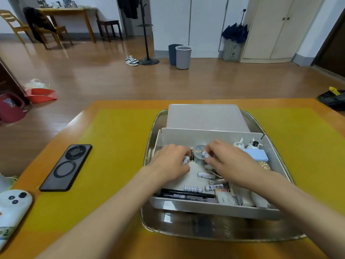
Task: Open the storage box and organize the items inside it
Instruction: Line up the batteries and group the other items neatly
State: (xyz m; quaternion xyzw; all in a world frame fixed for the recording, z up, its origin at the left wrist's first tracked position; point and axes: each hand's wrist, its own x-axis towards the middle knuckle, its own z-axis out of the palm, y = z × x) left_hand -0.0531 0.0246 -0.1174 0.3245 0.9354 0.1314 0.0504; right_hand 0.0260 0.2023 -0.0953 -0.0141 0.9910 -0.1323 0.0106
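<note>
Sorting inside the storage box (211, 209), which stood open on the metal tray (220, 232) on the worktop, we had its lid (205, 116) already off behind it. Our left hand (169, 163) and right hand (226, 161) each pinched one battery, while several batteries (193, 189) and pens (186, 194) were still loose.

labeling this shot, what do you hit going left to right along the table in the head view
white phone case → black phone → left hand → right hand → light blue box, both hands holding batteries inside the storage box
</note>
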